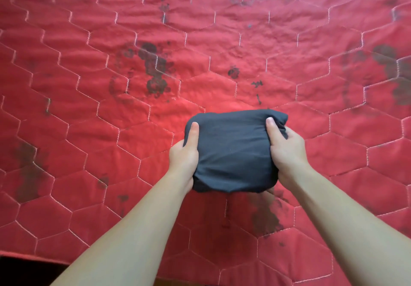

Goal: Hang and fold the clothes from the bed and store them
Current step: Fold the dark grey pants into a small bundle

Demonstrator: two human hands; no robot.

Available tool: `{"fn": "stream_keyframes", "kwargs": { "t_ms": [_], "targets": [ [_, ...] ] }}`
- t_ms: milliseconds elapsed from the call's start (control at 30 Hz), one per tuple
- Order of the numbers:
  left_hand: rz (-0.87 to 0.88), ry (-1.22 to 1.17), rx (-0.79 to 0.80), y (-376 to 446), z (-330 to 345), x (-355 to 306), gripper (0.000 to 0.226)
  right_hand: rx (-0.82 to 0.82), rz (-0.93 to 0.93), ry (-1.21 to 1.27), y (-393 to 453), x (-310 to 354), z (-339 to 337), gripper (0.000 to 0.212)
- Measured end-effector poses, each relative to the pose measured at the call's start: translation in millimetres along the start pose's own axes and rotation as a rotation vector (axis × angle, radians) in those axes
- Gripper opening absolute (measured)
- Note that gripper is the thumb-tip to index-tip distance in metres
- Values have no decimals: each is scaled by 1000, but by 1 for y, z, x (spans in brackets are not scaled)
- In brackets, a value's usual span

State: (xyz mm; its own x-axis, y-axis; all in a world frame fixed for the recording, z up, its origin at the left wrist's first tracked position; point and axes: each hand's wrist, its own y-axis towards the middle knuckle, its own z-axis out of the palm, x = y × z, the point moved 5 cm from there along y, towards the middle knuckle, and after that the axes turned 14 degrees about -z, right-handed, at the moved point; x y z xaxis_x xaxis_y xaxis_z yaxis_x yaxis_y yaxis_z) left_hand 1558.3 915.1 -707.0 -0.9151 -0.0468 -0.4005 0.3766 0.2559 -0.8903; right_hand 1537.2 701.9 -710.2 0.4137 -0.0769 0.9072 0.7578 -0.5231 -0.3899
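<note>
A dark navy garment (233,150), folded into a compact square bundle, is held between both hands just above the red quilted bed cover (111,85). My left hand (184,154) grips its left edge, thumb lying on top and fingers tucked underneath. My right hand (287,150) grips the right edge the same way, thumb on top near the far right corner where the cloth bunches. The underside of the bundle and the fingers beneath it are hidden.
The red cover has white hexagon stitching and faded dark printed patches and fills nearly the whole view. Its near edge (33,258) runs along the bottom left, with dark floor below it. No other clothes show on the bed.
</note>
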Motion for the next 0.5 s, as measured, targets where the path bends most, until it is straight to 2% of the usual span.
{"fn": "stream_keyframes", "kwargs": {
  "t_ms": [100,200,300,400,500],
  "targets": [
    [153,-27,-50,-39,-10,-50,49,-7,-93,22,4,56,3,25],
    [306,-74,-113,-100,-39,-112,49,36,-183,80,-4,140,18,24],
    [434,-165,-188,-185,-86,-170,56,134,-285,151,-28,247,40,23],
    [577,-235,-298,-285,-142,-215,46,246,-375,227,-71,349,62,24],
    [698,-330,-420,-392,-208,-229,39,382,-449,322,-140,436,81,25]
  ]
}}
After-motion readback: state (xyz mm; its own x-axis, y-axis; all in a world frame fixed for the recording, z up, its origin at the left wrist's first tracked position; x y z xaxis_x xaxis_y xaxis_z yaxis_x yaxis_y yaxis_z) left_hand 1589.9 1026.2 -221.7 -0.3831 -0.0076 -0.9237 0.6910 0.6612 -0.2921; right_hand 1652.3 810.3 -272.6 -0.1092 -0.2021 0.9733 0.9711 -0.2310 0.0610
